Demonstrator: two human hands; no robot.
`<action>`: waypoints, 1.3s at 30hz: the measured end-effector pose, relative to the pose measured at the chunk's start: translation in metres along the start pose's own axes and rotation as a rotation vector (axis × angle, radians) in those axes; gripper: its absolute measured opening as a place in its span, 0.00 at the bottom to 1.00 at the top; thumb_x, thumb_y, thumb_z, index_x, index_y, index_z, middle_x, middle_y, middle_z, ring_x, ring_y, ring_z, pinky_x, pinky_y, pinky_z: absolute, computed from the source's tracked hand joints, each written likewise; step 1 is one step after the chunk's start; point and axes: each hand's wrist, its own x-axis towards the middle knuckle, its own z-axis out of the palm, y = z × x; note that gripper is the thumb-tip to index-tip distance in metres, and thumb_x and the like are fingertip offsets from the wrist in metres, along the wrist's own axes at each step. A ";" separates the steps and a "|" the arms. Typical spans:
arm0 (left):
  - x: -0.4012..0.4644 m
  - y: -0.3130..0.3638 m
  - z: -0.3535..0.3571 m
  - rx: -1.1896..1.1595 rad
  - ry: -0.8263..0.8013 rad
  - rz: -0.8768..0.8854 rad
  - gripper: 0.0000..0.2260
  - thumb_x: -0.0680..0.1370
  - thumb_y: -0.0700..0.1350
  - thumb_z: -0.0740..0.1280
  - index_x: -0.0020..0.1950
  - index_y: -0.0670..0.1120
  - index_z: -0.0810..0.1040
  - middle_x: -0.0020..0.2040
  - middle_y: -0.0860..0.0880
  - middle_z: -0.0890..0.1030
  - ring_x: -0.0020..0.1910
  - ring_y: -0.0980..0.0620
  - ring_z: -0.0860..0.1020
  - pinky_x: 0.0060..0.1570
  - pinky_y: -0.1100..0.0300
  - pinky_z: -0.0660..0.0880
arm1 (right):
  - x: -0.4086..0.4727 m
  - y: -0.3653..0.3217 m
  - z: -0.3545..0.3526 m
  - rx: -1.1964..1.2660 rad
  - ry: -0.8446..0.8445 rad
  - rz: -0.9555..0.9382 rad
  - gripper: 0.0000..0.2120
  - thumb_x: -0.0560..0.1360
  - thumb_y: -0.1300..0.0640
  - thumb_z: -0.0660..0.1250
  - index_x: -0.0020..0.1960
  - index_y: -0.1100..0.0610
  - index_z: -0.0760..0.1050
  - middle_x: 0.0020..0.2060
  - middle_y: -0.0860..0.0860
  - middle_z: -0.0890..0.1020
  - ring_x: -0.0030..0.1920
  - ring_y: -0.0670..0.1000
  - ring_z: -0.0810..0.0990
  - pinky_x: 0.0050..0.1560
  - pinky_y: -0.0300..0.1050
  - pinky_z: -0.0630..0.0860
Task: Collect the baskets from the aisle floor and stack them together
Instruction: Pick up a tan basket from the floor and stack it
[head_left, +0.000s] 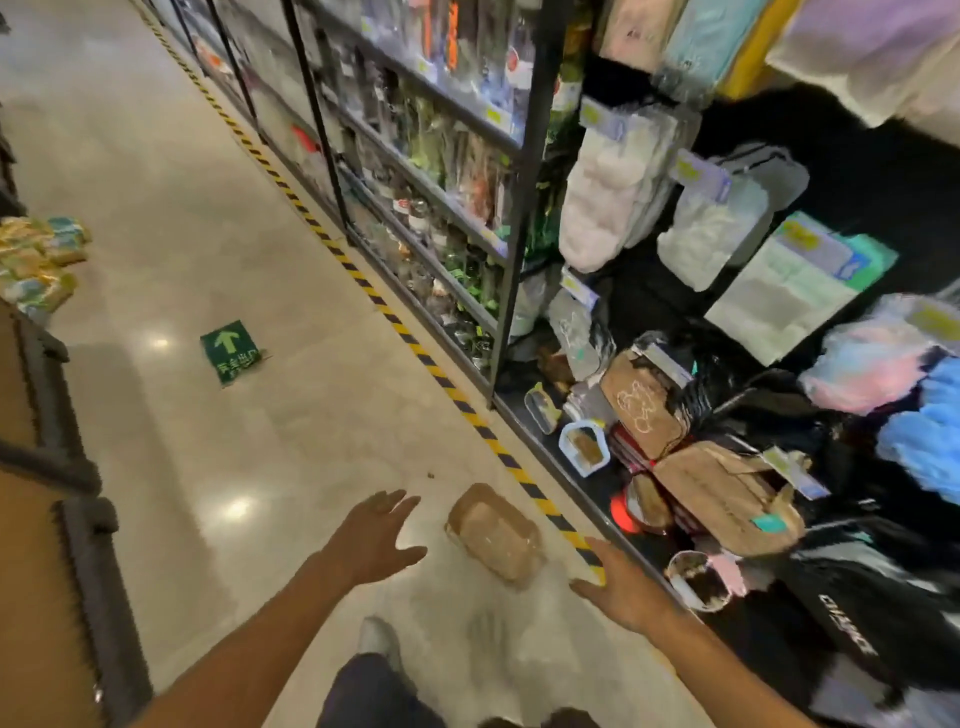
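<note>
Lying on the glossy beige floor (208, 234), one brown rectangular woven basket (496, 532) sits just beside the yellow-and-black striped floor tape (363, 283), near the black metal shelving (524, 171). We note our left hand (376, 540) and right hand (626, 587) on either side of it, fingers straight and spread, holding nothing, neither touching the basket.

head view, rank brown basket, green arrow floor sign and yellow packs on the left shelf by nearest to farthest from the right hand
From the right hand:
1. Brown basket, on the floor just ahead, between both hands.
2. Green arrow floor sign, farther up the aisle, to the left.
3. Yellow packs, on the far left shelf.
</note>
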 end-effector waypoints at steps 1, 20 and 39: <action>0.013 -0.012 -0.005 0.033 -0.029 0.035 0.37 0.82 0.65 0.60 0.85 0.51 0.50 0.84 0.48 0.50 0.83 0.47 0.49 0.80 0.55 0.48 | 0.001 -0.007 0.007 0.031 0.002 0.040 0.37 0.76 0.40 0.70 0.79 0.51 0.61 0.77 0.48 0.67 0.75 0.49 0.67 0.73 0.43 0.65; 0.367 -0.086 0.154 -0.045 -0.339 0.112 0.47 0.75 0.54 0.75 0.84 0.51 0.48 0.84 0.51 0.54 0.81 0.49 0.54 0.77 0.55 0.58 | 0.239 0.103 0.215 0.522 -0.005 0.568 0.52 0.72 0.46 0.77 0.82 0.48 0.46 0.79 0.53 0.63 0.77 0.55 0.65 0.72 0.52 0.68; 0.558 -0.147 0.417 -0.480 -0.260 0.264 0.48 0.66 0.40 0.81 0.74 0.61 0.53 0.52 0.77 0.76 0.51 0.85 0.71 0.38 0.86 0.67 | 0.468 0.217 0.433 0.732 0.273 0.521 0.48 0.64 0.55 0.82 0.65 0.29 0.52 0.54 0.34 0.79 0.43 0.29 0.80 0.32 0.27 0.74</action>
